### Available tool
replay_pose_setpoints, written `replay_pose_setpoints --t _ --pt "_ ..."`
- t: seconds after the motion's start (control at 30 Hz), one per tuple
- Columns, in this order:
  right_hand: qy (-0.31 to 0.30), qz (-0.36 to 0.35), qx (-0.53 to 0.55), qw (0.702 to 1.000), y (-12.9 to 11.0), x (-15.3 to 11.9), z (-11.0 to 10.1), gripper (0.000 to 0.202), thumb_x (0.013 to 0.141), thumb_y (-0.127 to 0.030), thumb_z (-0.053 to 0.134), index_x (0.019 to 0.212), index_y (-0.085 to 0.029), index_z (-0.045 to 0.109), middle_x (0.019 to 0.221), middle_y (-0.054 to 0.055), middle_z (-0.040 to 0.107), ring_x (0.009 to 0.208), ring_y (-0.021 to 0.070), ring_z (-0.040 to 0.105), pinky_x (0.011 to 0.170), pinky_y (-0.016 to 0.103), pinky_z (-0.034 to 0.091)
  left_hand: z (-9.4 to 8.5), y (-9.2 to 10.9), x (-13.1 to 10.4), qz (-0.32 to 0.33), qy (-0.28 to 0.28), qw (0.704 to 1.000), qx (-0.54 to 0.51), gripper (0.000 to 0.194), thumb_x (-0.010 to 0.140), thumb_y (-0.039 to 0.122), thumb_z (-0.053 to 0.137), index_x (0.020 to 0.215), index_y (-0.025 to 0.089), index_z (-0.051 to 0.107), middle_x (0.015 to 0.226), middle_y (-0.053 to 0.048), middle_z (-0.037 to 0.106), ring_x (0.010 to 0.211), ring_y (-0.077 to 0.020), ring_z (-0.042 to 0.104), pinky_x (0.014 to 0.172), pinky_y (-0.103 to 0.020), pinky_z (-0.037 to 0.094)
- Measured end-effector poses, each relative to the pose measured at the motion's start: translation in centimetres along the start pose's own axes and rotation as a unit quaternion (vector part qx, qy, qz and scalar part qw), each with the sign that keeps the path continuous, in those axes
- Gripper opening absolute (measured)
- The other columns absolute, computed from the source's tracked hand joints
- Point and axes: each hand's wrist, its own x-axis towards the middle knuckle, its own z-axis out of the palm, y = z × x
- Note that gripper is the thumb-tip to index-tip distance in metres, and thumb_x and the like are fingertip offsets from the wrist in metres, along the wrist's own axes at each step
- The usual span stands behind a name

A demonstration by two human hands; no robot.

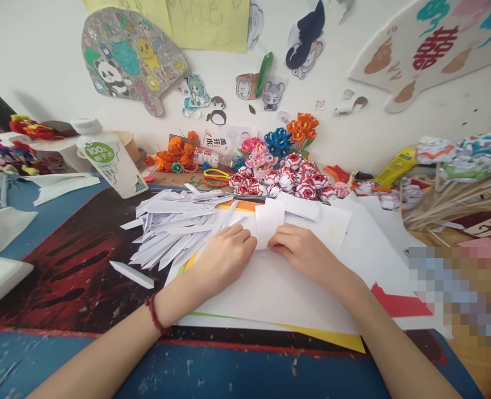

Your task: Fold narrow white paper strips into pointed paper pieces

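White wall (33,55) behind the work is dotted with cartoon cut-outs (273,96) and a panda-painted fan-shaped board (124,58); below it spreads a blue surface (245,363) with a dark, red-smeared mat (71,260). From where I stand, both of the person's hands are over the stack of paper sheets (270,293). Fingers of the right hand (297,244) are pinched on the lower edge of a small white paper piece (269,216), which lies over the far part of the stack. The left hand (231,255) is curled by that piece's lower left corner; its fingertips are tucked away, so I can't tell whether they grip. A dark red cord bracelet (156,315) circles that wrist. Against the stack's left side sits a heap of folded paper strips (174,227), and farther left of the stack one loose folded strip (131,274) lies on the mat. Beyond the stack crowd red-and-white flowers (306,190), with blue flowers (277,143) and orange flowers (302,130) behind. A white bottle with a green label (110,160) stands beyond the stack to its left; thin wooden sticks (445,197) lie beyond it to the right.
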Motion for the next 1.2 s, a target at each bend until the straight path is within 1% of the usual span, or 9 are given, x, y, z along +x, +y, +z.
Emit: replay_pose_setpoints --t 0.2,0.3,0.4,0.57,0.63,0.77,0.9,1.03,1.2 --pt "-0.006 -0.049 -0.026 0.998 -0.5 -0.1 0.7 0.023 0.089 -0.002 0.048 0.085 -0.014 0.067 0.082 0.005 0.064 0.077 0.0166 0.058 0.071 0.028 0.044 0.5 0.2 0.2 0.031 0.019 0.999 0.035 0.020 0.096 0.018 0.042 0.079 0.016 0.052 0.078 -0.004 0.056 0.076 -0.0202 0.049 0.066 -0.034 0.038" --pt "-0.009 -0.065 -0.038 0.997 -0.7 -0.1 0.8 0.023 0.089 -0.001 0.048 0.084 -0.013 0.066 0.080 0.005 0.063 0.075 0.0163 0.057 0.069 0.028 0.045 0.6 0.2 0.2 0.048 0.018 0.998 0.034 0.018 0.095 0.017 0.045 0.079 0.016 0.052 0.079 -0.004 0.056 0.076 -0.0198 0.049 0.066 -0.034 0.038" --pt "-0.015 -0.067 -0.069 0.995 -0.7 -0.1 0.5 0.021 0.088 -0.002 0.049 0.080 -0.013 0.065 0.078 0.004 0.062 0.073 0.0162 0.056 0.067 0.028 0.044 0.2 -0.1 0.2 0.065 0.001 0.997 0.033 0.014 0.092 0.015 0.050 0.078 0.016 0.051 0.079 -0.004 0.055 0.076 -0.0200 0.049 0.065 -0.033 0.039" --pt "-0.021 -0.077 -0.118 0.990 -0.5 -0.3 0.0 0.020 0.086 0.002 0.052 0.081 -0.012 0.065 0.076 0.004 0.060 0.072 0.0166 0.055 0.064 0.028 0.041 -0.8 -0.9 -0.2 0.074 -0.027 0.995 0.059 0.015 0.090 0.012 0.051 0.075 0.016 0.050 0.077 -0.005 0.055 0.072 -0.0205 0.049 0.062 -0.033 0.039" --pt "-0.012 -0.090 -0.146 0.985 -0.5 -0.3 0.0 0.019 0.085 0.002 0.053 0.078 -0.011 0.064 0.074 0.004 0.059 0.069 0.0166 0.053 0.062 0.029 0.039 -1.2 -1.0 -0.3 0.078 -0.037 0.994 0.069 0.015 0.089 0.010 0.050 0.075 0.016 0.050 0.076 -0.005 0.055 0.070 -0.0203 0.050 0.061 -0.033 0.039" --pt "0.012 -0.110 -0.193 0.975 -0.2 -0.3 0.3 0.021 0.087 -0.003 0.053 0.070 -0.013 0.059 0.070 0.003 0.056 0.066 0.0161 0.050 0.060 0.030 0.035 -1.8 -0.9 -0.4 0.079 -0.051 0.992 0.079 0.016 0.087 0.006 0.050 0.075 0.016 0.049 0.075 -0.005 0.055 0.066 -0.0201 0.051 0.054 -0.032 0.038" --pt "0.030 -0.126 -0.222 0.967 0.1 -0.3 0.8 0.025 0.088 -0.005 0.051 0.065 -0.015 0.055 0.067 0.002 0.054 0.064 0.0158 0.047 0.059 0.030 0.032 -2.0 -0.8 -0.5 0.081 -0.059 0.991 0.093 0.017 0.086 0.003 0.049 0.074 0.015 0.049 0.073 -0.004 0.054 0.061 -0.0191 0.052 0.049 -0.031 0.036" --pt "0.043 -0.135 -0.237 0.961 0.0 -0.3 1.0 0.026 0.083 0.000 0.051 0.063 -0.015 0.054 0.065 0.002 0.053 0.063 0.0158 0.045 0.059 0.030 0.029 -1.3 -1.0 -0.6 0.105 -0.046 0.986 0.120 0.017 0.084 0.002 0.050 0.073 0.015 0.050 0.070 -0.004 0.054 0.060 -0.0194 0.053 0.047 -0.031 0.034" --pt "0.032 -0.158 -0.258 0.952 -0.8 -0.5 0.9 0.023 0.073 0.004 0.051 0.062 -0.016 0.055 0.064 0.003 0.054 0.063 0.0166 0.044 0.057 0.031 0.025 -0.6 -1.4 -0.6 0.108 -0.017 0.989 0.100 0.017 0.085 0.007 0.051 0.071 0.016 0.050 0.068 -0.003 0.055 0.060 -0.0191 0.052 0.051 -0.031 0.036"
